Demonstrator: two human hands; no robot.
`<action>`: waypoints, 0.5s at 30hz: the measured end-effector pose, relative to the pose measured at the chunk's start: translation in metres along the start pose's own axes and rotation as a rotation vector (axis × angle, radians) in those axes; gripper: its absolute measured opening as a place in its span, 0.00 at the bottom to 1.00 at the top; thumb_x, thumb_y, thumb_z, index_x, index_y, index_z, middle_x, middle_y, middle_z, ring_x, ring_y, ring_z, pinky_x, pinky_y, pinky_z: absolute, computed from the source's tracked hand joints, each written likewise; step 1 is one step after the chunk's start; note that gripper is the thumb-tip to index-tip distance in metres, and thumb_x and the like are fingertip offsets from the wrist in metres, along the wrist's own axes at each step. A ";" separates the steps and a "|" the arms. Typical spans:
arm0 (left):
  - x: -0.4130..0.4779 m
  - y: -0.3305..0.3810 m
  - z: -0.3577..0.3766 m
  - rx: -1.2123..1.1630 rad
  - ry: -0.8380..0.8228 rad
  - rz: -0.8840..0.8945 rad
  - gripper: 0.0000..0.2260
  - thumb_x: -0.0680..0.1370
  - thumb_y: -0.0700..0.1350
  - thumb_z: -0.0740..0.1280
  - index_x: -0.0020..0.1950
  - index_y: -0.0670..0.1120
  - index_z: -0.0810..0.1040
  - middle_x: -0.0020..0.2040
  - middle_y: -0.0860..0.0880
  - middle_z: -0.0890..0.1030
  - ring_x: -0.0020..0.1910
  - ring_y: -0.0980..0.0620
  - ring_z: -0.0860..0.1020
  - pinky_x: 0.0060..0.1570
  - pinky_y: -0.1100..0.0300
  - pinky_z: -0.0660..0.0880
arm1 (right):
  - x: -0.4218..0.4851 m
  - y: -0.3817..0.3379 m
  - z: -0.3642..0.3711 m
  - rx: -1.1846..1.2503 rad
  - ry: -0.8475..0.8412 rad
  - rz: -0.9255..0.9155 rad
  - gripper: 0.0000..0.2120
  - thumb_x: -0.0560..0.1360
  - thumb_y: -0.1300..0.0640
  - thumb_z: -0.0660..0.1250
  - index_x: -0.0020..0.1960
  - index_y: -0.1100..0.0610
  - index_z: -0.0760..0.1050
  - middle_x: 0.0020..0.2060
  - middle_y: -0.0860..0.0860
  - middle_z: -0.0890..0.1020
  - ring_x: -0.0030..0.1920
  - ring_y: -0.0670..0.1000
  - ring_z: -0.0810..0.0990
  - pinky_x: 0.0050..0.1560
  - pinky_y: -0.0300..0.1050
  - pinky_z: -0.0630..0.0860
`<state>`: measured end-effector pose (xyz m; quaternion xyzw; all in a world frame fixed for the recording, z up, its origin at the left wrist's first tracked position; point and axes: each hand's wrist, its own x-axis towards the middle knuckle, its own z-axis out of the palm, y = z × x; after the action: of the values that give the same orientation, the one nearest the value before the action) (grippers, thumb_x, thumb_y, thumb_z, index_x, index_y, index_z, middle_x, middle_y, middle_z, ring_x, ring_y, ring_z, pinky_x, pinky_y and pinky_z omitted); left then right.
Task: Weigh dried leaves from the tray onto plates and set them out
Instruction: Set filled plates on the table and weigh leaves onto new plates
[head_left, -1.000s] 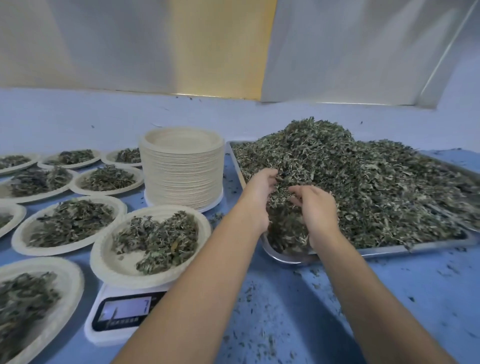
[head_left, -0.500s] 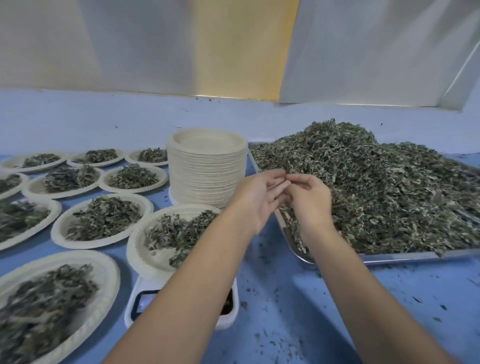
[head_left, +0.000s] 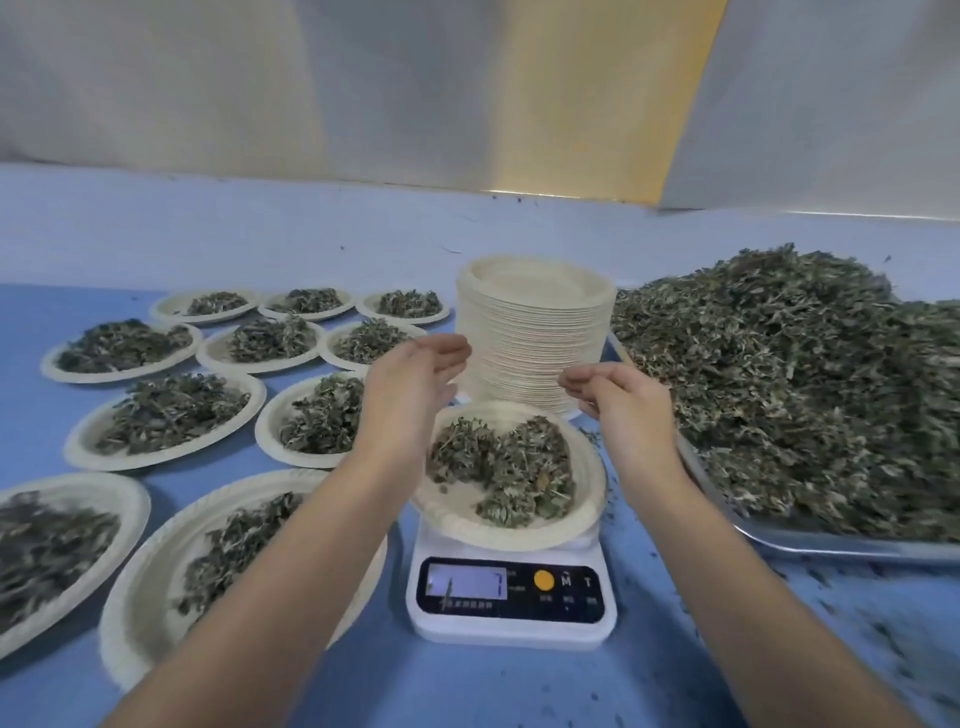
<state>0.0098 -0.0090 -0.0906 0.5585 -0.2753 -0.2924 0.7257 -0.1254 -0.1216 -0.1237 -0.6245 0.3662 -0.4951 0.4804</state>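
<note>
The weighing step seems to be under way. A plate is sitting on top of the scale with a loose mound of dried leaves lying in it. Both hands are hovering just above that plate. The left hand is holding its fingers nearly straight, gently cupped and empty. The right hand is letting its fingers hang loosely curled, with no leaves showing in them.

The next move is calling for a look at the display. After that comes either a pinch more from the tray lying right of the scale, or carrying the plate to the filled plates spreading left of the scale.

The scale's keys are reading "M" and "T". Its display digits are washing out in glare, and the small print under the keys is too blurred to read.
</note>
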 end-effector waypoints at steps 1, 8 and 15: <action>0.001 -0.004 -0.006 0.046 0.047 0.023 0.14 0.79 0.34 0.55 0.53 0.45 0.79 0.54 0.48 0.82 0.56 0.55 0.79 0.60 0.59 0.73 | 0.000 0.002 0.000 -0.006 -0.004 0.007 0.15 0.75 0.68 0.60 0.41 0.54 0.82 0.42 0.47 0.85 0.48 0.44 0.82 0.52 0.40 0.76; 0.010 -0.022 -0.020 0.265 0.124 0.005 0.14 0.80 0.36 0.56 0.56 0.50 0.77 0.59 0.53 0.77 0.59 0.57 0.73 0.58 0.60 0.68 | -0.004 0.006 0.004 0.102 -0.036 0.111 0.16 0.75 0.71 0.57 0.42 0.57 0.81 0.44 0.51 0.85 0.51 0.47 0.82 0.57 0.43 0.76; 0.010 -0.027 -0.018 0.166 0.119 -0.133 0.13 0.79 0.36 0.57 0.57 0.47 0.77 0.61 0.47 0.77 0.62 0.50 0.74 0.66 0.49 0.68 | -0.006 0.006 0.008 0.179 -0.027 0.158 0.15 0.75 0.72 0.57 0.43 0.60 0.81 0.47 0.56 0.85 0.52 0.50 0.82 0.54 0.40 0.77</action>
<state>0.0264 -0.0099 -0.1206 0.6503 -0.2172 -0.2825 0.6709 -0.1190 -0.1158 -0.1314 -0.5548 0.3621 -0.4779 0.5768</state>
